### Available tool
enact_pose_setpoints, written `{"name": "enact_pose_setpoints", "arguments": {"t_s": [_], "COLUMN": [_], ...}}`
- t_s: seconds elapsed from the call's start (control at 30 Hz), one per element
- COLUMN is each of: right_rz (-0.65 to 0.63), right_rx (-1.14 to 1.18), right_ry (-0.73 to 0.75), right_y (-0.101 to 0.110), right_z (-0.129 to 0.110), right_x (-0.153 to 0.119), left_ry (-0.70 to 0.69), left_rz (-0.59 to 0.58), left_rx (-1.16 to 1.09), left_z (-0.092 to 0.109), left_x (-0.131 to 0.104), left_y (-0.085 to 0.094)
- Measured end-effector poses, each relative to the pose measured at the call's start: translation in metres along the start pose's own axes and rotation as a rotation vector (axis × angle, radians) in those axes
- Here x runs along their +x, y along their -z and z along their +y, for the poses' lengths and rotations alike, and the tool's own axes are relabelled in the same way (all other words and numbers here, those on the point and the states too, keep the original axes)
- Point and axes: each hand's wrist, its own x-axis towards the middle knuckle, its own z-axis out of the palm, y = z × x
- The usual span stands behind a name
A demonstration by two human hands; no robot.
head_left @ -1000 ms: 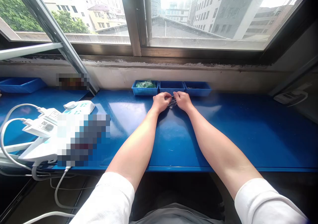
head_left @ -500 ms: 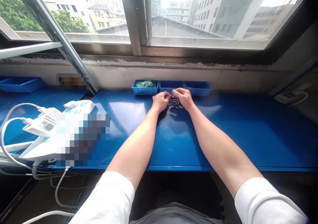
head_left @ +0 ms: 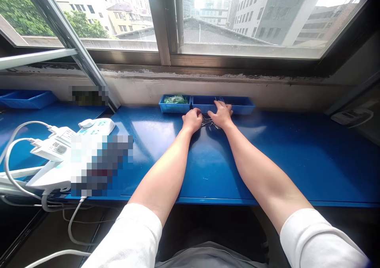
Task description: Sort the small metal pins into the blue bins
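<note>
A small pile of thin, dark metal pieces (head_left: 209, 122), perhaps screws or pins, lies on the blue tabletop (head_left: 204, 161). My left hand (head_left: 192, 120) rests at the pile's left side, its fingers curled together; what they pinch, if anything, is too small to make out. On the other side, my right hand (head_left: 221, 115) has its thumb and fingers apart. Its fingertips reach up over the front edge of the middle blue bin (head_left: 203, 103) and the right blue bin (head_left: 246, 109). A left blue bin (head_left: 174, 108) holds a green plastic bag (head_left: 175, 99).
To the left lies a white power strip (head_left: 97, 128) with plugged-in chargers (head_left: 55, 149) and white cables. A metal frame post (head_left: 92, 72) slants down to the table. More blue trays (head_left: 31, 100) stand at the far left. A window (head_left: 231, 30) rises behind the bins.
My right hand has moved away from my left, up toward the bins, and its fingers have spread from a pinch. My left hand stays beside the pile. The view has shifted slightly.
</note>
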Motion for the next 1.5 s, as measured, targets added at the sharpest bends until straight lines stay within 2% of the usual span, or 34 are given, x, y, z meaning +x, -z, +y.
{"name": "enact_pose_setpoints", "arguments": {"t_s": [0.17,0.27,0.53,0.67,0.87,1.07,1.5], "right_rz": [-0.106,-0.111,0.086,-0.008,-0.213,-0.229,-0.257], "right_rx": [-0.079,-0.078,0.004,0.017,-0.089,-0.062,-0.013], "right_ry": [-0.023,-0.007,0.081,0.122,0.096,0.151,0.164], "right_y": [-0.005,-0.008,-0.002,0.000,-0.004,-0.004,-0.005], "right_z": [0.006,0.007,-0.002,-0.002,0.001,0.002,0.004], "right_x": [0.003,0.002,-0.008,-0.012,-0.013,-0.012,-0.009], "left_ry": [-0.027,-0.034,-0.042,-0.045,-0.035,-0.044,-0.048], "left_rz": [-0.001,-0.001,-0.010,-0.011,-0.027,-0.020,-0.038], "left_rx": [-0.004,0.006,0.028,0.028,0.034,0.021,0.021], "left_z": [-0.001,-0.001,-0.001,-0.001,-0.001,-0.001,-0.001], "left_x": [0.000,0.000,0.001,0.001,0.001,0.001,0.000], "left_y": [-0.001,-0.001,-0.001,-0.001,0.000,-0.001,-0.001]}}
